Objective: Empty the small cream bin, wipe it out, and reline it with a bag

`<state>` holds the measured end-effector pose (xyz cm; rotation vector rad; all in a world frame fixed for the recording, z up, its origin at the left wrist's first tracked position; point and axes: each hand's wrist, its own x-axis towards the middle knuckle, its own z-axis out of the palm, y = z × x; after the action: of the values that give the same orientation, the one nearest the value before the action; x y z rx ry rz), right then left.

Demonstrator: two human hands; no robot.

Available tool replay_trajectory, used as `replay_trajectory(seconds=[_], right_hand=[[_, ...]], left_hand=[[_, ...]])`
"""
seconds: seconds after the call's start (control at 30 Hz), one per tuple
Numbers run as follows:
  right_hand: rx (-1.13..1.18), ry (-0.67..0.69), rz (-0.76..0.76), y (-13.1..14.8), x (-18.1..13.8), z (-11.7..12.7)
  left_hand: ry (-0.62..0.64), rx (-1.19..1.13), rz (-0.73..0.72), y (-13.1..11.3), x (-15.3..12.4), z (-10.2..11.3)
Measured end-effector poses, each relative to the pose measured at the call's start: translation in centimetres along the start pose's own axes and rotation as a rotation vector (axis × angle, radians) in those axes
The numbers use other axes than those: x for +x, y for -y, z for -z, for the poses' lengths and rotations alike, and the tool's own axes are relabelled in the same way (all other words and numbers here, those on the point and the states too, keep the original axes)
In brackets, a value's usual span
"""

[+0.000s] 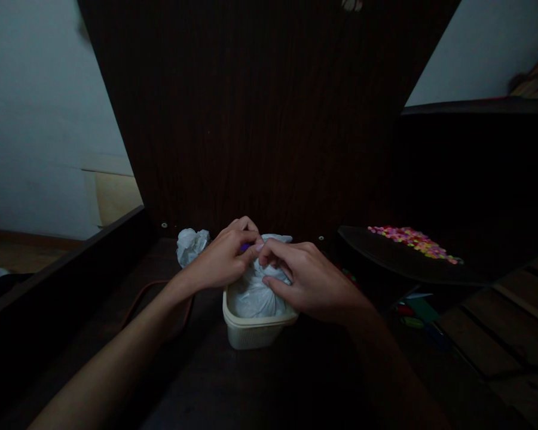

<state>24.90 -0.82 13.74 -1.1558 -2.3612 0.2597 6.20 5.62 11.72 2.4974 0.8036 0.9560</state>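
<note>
A white plastic bag [257, 295], bunched up and full, sits inside a cream plastic container [255, 331]. Over the bag's gathered top, my left hand [228, 254] and my right hand [302, 275] meet, with fingertips close together. Both have curled, pinching fingers on the bag's twisted neck. A small bit of something purple [245, 246] shows beside the left fingers; its kind is hard to make out. The back of the container is hidden by the hands and the bag.
Left of the container lies a crumpled white plastic bag [192, 246] near a brown-rimmed dark flat object [147, 304]. A tall dark wooden panel [260, 119] rises behind. On a dark shelf [363, 242] at right rests a string of pink and yellow pieces [415, 242].
</note>
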Motion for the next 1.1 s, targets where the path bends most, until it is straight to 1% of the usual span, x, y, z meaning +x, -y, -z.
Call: replay_trajectory(seconds=[0.17,0.23,0.3,0.4,0.47,0.57,0.7,0.83,0.93,1.03,1.1], right_hand=[[0.145,0.180,0.100,-0.1,-0.3,1.2],[0.172,0.211,0.121,-0.1,-0.5,1.5],[0.146,0.168,0.082,0.0,-0.6,1.6],[0.044,0.040,-0.041,0.5,-0.6,1.3],[-0.036,-0.021,-0.111,0.8,-0.5,0.9],[-0.137,-0.050,-0.150,0.8,-0.4,0.3],[-0.131,0.002,-0.102,0.3,-0.6,0.2],[0.009,0.115,0.010,0.2,-0.9,1.1],[0.121,0.187,0.078,0.0,-1.0,2.1],[0.209,0.218,0.065,-0.5,-1.2,2.9],[0.227,0.255,0.046,-0.8,-1.2,3.1]], left_hand=[[-0.059,0.006,-0.009,0.5,0.1,0.1],[-0.080,-0.001,0.013,0.6,0.1,0.1],[-0.066,-0.022,0.045,0.5,0.1,0.0],[-0.015,-0.059,0.089,-0.2,0.1,0.0],[0.004,-0.075,0.105,-0.6,0.1,-0.1],[0.002,-0.093,0.112,-0.9,0.2,-0.3],[-0.014,-0.115,0.091,-0.6,0.2,-0.4],[-0.024,-0.092,0.074,0.2,0.2,-0.5],[-0.007,-0.110,0.063,0.7,0.2,-0.5],[0.029,-0.133,0.057,0.9,0.2,-0.5],[0.037,-0.120,0.082,0.9,0.2,-0.5]])
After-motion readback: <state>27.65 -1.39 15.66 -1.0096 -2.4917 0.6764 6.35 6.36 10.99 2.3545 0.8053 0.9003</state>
